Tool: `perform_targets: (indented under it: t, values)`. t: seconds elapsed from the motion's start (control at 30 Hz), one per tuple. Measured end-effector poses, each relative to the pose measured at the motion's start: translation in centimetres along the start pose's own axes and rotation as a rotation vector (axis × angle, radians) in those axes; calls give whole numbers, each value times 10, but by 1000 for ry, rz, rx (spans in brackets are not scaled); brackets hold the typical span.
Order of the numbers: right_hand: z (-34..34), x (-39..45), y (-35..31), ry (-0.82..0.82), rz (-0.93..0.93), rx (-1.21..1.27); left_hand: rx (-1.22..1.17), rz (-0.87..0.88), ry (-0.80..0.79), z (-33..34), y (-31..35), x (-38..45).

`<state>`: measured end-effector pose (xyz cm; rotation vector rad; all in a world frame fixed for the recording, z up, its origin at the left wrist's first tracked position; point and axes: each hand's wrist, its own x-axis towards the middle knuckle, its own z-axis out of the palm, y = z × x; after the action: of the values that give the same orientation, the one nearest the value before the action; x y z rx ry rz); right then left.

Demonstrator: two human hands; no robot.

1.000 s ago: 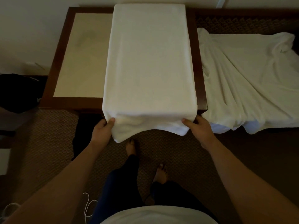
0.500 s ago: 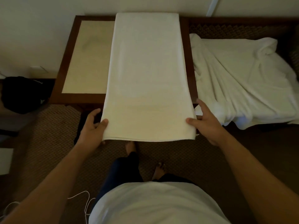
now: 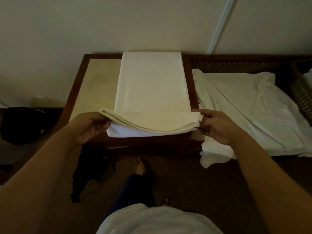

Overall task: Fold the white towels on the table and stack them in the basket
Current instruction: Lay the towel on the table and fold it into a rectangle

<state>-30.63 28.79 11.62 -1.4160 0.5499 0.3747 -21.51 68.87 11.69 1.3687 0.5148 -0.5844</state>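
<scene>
A long white towel [image 3: 152, 85], folded into a narrow strip, lies lengthwise on the wooden table [image 3: 94, 88]. Its near end is lifted off the table's front edge. My left hand [image 3: 92, 125] pinches the near left corner and my right hand [image 3: 217, 126] pinches the near right corner, so the lifted edge sags between them. A second white towel [image 3: 249, 108] lies rumpled and unfolded on the surface to the right. A woven basket [image 3: 302, 92] shows at the far right edge, with something white inside it.
The table stands against a pale wall [image 3: 118, 22]. A dark bag [image 3: 22, 125] sits on the floor at the left. Black cloth [image 3: 91, 166] hangs below the table's front. My feet [image 3: 141, 166] stand on patterned carpet close to the table.
The towel's near end hung over the table's front edge; both hands have lifted it up and forward over the table. The camera has tilted up, showing more wall.
</scene>
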Motion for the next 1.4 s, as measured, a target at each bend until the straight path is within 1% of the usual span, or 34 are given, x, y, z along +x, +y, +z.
perform_targets:
  t: [0.07,0.1,0.17,0.23,0.33,0.43,0.47,0.5,0.57,0.63,0.7,0.77,0.87,0.93,1.03,1.1,1.17,1.23,1.3,1.37,1.4]
  values:
    - [1,22,-18,16,-49,-62,132,11,13,3,21,27]
    - [3,34,-29,57,-67,-93,213,16,36,4,32,42]
    - [4,65,-50,180,-85,-130,337,23,84,9,54,77]
    - [7,101,-65,300,-87,-159,383,56,132,16,70,115]
    - [16,153,-66,437,-71,-247,502,97,207,33,78,164]
    - [20,186,-49,426,-17,-387,665,107,222,40,68,196]
    - [19,191,-45,428,-26,-421,726,127,239,40,65,201]
    - [17,193,-42,433,-57,-453,785,154,256,39,64,204]
    - [12,195,-38,440,-176,-478,878,217,270,37,63,204]
    - [13,193,-40,446,-286,-404,897,281,301,35,63,202]
    - [15,199,-46,477,-349,-309,843,336,342,34,65,203]
    - [18,212,-53,509,-368,-347,810,363,367,37,69,210]
    - [25,233,-53,532,-307,-531,849,357,371,45,69,220]
    - [26,239,-48,549,-282,-585,834,354,395,47,64,218]
    - [27,224,-42,542,-186,-618,768,351,427,46,50,197]
    - [27,206,-28,527,-128,-680,809,358,385,45,32,175]
    - [31,189,-11,552,-156,-709,853,376,355,45,14,158]
    - [33,181,1,620,-198,-703,881,413,364,44,3,154]
    - [33,182,6,652,-224,-690,888,434,377,42,-2,157]
    - [33,183,6,653,-197,-668,886,405,412,41,-5,160]
    - [32,183,8,665,-205,-706,895,381,432,40,-6,159]
